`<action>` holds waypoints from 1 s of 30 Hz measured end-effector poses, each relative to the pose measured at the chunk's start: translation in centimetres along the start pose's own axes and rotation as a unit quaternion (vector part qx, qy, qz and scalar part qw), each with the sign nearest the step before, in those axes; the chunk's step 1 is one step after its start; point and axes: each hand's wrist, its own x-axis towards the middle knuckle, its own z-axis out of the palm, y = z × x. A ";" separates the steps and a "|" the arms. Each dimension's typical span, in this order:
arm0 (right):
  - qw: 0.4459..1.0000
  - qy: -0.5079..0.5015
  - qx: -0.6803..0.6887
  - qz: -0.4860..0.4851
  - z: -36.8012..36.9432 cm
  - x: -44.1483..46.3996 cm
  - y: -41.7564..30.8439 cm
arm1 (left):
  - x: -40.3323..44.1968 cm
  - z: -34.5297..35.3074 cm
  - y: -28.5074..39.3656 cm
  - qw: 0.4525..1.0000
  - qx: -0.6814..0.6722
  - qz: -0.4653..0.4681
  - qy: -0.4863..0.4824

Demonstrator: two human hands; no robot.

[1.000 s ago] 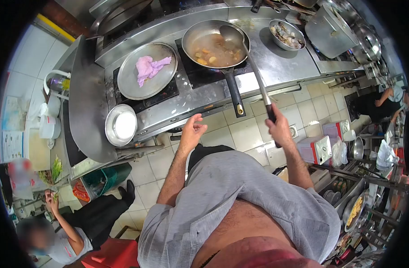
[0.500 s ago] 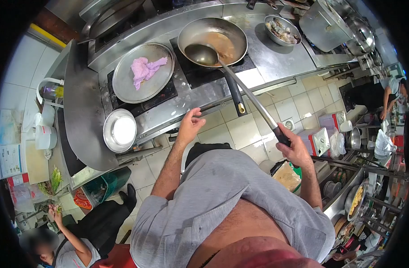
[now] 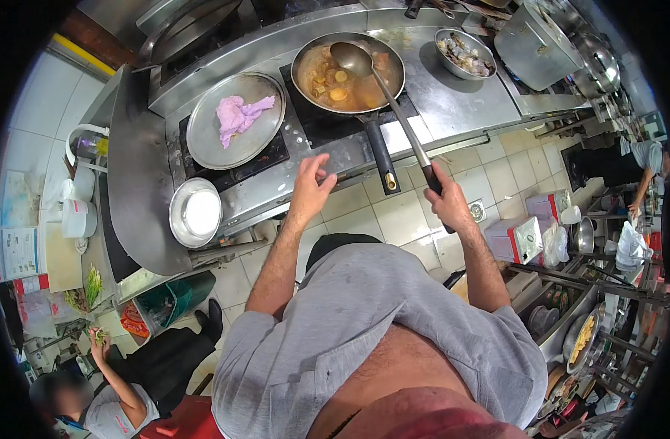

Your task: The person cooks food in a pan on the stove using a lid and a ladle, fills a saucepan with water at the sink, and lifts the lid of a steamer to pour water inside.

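Note:
My right hand (image 3: 447, 200) is wrapped round the black grip of a long steel ladle (image 3: 352, 58). The ladle's bowl is over the far part of a frying pan (image 3: 398, 77); whether it touches the broth, I cannot tell. Brown broth (image 3: 333, 82) with round yellowish pieces lies in the pan. The pan's black handle (image 3: 382, 157) points toward me, with no hand on it. My left hand (image 3: 311, 186) is in the air in front of the stove edge, left of that handle, fingers apart and holding nothing.
Left of the pan, a round metal lid or tray (image 3: 210, 150) bears a pink cloth (image 3: 240, 117). A metal bowl (image 3: 175, 219) sits nearer. At right are a bowl of shellfish (image 3: 465, 55) and a large pot (image 3: 532, 55). One co-worker (image 3: 122, 399) is lower left, another (image 3: 638, 164) far right.
The ladle's bowl has moved from the pan's left side to its far middle. My right hand has shifted forward and left, my left hand slightly forward. Yellowish pieces now show in the broth.

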 end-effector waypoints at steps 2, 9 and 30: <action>0.988 -0.050 0.122 0.079 0.0 -0.8 -0.7 | 1.3 -0.4 0.8 0.996 0.053 0.049 0.052; 0.997 0.024 -0.050 -0.060 -3.5 -6.0 -0.8 | 8.4 0.0 2.4 0.951 0.226 0.172 0.122; 0.995 0.056 0.084 -0.025 -2.2 -1.5 0.8 | 5.7 -3.0 14.0 0.803 -0.551 0.088 -0.209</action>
